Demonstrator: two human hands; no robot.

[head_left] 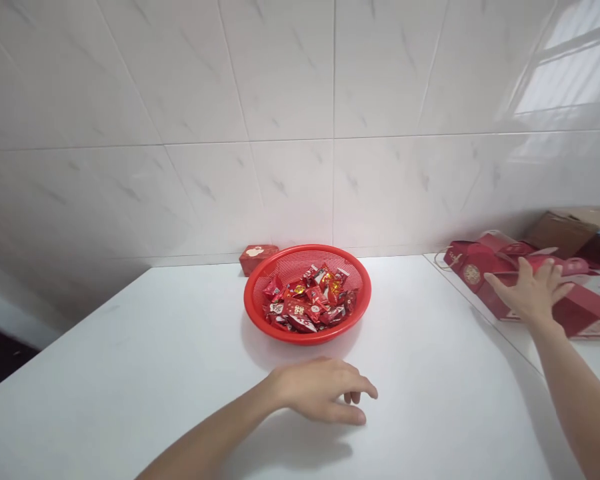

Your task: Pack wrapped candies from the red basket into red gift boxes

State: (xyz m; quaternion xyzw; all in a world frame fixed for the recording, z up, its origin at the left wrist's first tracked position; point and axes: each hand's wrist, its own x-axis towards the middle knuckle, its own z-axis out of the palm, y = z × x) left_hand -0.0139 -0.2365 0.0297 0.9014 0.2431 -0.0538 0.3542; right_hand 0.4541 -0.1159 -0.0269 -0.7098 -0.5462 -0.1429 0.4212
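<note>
My left hand [325,390] hovers over the white table in front of a red mesh basket [307,339], its fingers apart and nothing in it. Red and gold wrapped candies [313,303] fill the bottom of that basket. On the right, my right hand [533,290] reaches with spread fingers over a pile of red gift boxes [587,308]. Whether its fingertips touch a box I cannot tell. One box at the pile's left end [473,267] bears a round gold emblem and a cord handle.
A small red box [257,259] stands behind the basket against the tiled wall [290,193]. Behind the gift boxes, a brown cardboard box [560,233] sits at the far right. A seam runs across the white tabletop [430,373] beside the pile.
</note>
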